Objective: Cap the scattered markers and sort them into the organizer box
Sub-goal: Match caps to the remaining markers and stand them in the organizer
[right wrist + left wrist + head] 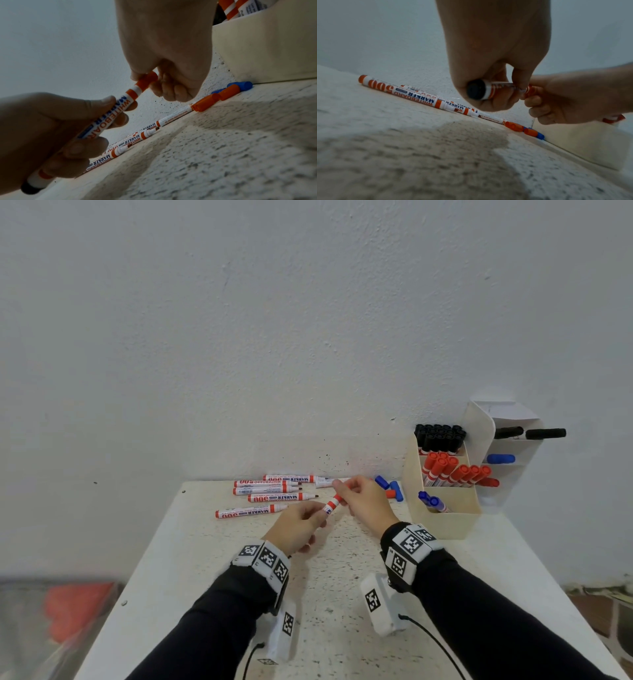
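Observation:
My left hand point(301, 525) grips the barrel of a red whiteboard marker point(333, 503) above the table. My right hand point(359, 494) pinches the red cap point(146, 80) sitting on that marker's tip end. Both hands show in the wrist views, the left hand point(56, 129) round the barrel and the right hand point(559, 100) on the cap end. Several uncapped red markers point(274, 497) lie in a loose row near the wall. Loose red caps point(214, 98) and blue caps point(388, 486) lie beside the cream organizer box point(445, 518).
The organizer holds black, red and blue capped markers in separate compartments. A white shelf unit point(510, 446) behind it holds black and blue markers. The white table point(342, 594) ends at the wall; something red lies on the floor at the left.

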Available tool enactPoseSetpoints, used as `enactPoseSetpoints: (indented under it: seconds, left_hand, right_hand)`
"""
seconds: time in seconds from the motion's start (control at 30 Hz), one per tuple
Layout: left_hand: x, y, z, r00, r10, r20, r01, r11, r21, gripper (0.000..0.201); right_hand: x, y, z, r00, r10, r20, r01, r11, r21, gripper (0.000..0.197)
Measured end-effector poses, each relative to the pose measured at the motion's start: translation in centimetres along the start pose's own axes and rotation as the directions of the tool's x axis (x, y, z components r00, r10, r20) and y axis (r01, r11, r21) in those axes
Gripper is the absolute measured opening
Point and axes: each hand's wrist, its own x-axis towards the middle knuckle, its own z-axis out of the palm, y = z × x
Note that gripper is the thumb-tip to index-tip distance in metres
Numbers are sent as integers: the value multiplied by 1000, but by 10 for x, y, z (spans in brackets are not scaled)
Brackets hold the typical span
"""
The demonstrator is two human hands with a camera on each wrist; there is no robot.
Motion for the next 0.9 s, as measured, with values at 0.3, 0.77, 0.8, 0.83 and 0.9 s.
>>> enactPoseSetpoints:
  seconds: [0.3,0.77,0.8,0.83,0.9]
  left_hand:
    - [0,-3,3,965,249,-84,-204,912,357,19]
    - [3,-8,-4,970,225,-92,-103,723,683,18]
    - [4,-8,-3,971,222,-90,-102,724,682,18]
    - [4,-8,-2,972,217,-87,-101,725,681,18]
    - [5,-8,-2,973,213,-88,-98,727,680,18]
  right_hand:
    - [-4,3,-7,993,62,101,-50,991,-121,39]
    - [9,31,-18,988,29,152,48,875,-482,37]
    - [12,35,-20,991,17,134,51,871,-488,35]
    - [15,37,-21,996,-6,92,50,873,-484,31]
    - [22,40,-23,1000,-18,-2,15,876,-481,26]
